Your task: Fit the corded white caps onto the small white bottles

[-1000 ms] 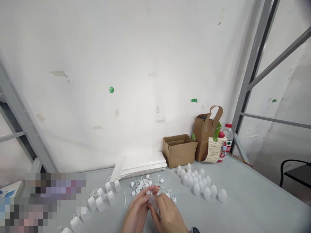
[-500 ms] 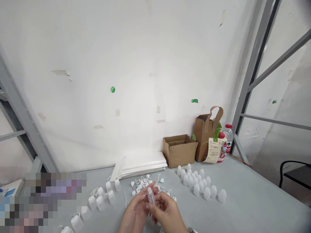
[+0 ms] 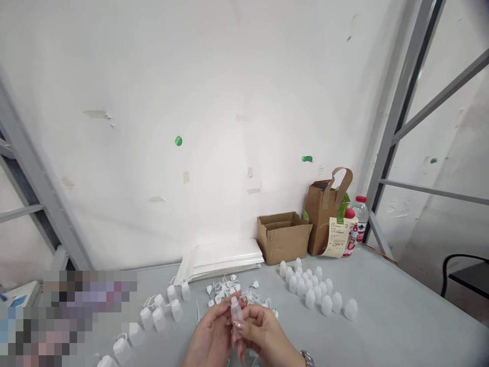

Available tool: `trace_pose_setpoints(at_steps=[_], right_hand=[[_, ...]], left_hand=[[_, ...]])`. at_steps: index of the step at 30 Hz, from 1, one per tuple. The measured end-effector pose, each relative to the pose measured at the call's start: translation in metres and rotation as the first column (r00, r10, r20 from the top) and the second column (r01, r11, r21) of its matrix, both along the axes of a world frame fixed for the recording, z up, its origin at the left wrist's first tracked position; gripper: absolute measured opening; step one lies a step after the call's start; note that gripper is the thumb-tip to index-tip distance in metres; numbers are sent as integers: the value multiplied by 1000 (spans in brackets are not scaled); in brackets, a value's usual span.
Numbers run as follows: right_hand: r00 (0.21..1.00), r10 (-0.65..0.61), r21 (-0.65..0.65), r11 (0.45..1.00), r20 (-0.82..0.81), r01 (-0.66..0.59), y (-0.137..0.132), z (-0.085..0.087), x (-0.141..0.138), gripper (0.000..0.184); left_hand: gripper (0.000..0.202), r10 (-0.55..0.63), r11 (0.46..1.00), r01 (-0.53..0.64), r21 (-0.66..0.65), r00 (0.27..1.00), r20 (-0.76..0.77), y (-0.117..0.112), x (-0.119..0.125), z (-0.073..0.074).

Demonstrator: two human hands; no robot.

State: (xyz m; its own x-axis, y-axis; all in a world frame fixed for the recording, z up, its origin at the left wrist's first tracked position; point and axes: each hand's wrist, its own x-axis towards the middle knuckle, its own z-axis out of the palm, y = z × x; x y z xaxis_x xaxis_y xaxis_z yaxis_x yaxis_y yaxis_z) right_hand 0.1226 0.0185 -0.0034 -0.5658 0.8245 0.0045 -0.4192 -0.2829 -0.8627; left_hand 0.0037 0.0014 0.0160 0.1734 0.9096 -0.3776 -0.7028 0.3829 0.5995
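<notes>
**Item:** small clear plastic bottle (image 3: 237,315), upright, narrow end up, held between both hands just in front of the heap of white caps (image 3: 223,291). Its top detail is too small to read.

**Left hand** (image 3: 213,334): fingers (image 3: 228,307) curled inward, gripping the bottle from the side nearest the heap.

**Right hand** (image 3: 265,334): fingers (image 3: 252,317) closed on the bottle's body from the opposite side. The exact finger placement is partly hidden. A metal wristwatch (image 3: 306,358) sits on the wrist.

**Handling (judged):** light, thin-walled and slightly soft; smooth and likely to slip. Best held by the body between thumb and fingers, not by the narrow end.

**Around the heap:**
- Left: white plastic bottles (image 3: 158,313), scattered on the grey table (image 3: 401,311).
- Right: a tight cluster of white bottles (image 3: 315,288).
- Behind: stacked white packets (image 3: 221,259).
- Behind and right: an open cardboard box (image 3: 283,238).
- Further right: a brown paper bag (image 3: 319,216) with a printed sheet (image 3: 336,237) and a water bottle (image 3: 360,216).
</notes>
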Motion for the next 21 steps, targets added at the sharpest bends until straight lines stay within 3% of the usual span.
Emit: trace_pose_setpoints(at_steps=[3,7,13,21], right_hand=[[1000,14,9,1000,-7,-14,3,-1,0,44],[982,-156,106,984,106,144,8,-5,-2,47],[921,-328,192,937,210,291,5,-13,-4,48],[952,-222,236,957,212,171,2,-4,-3,42]], left_hand=[[27,9,1000,-8,27,998,-60,0,-2,-1],[41,29,975,3,222,990,-142,0,-3,-3],[36,195,938,-86,335,931,-308,0,4,-8],[42,101,963,-14,270,945,-312,2,-5,-7]])
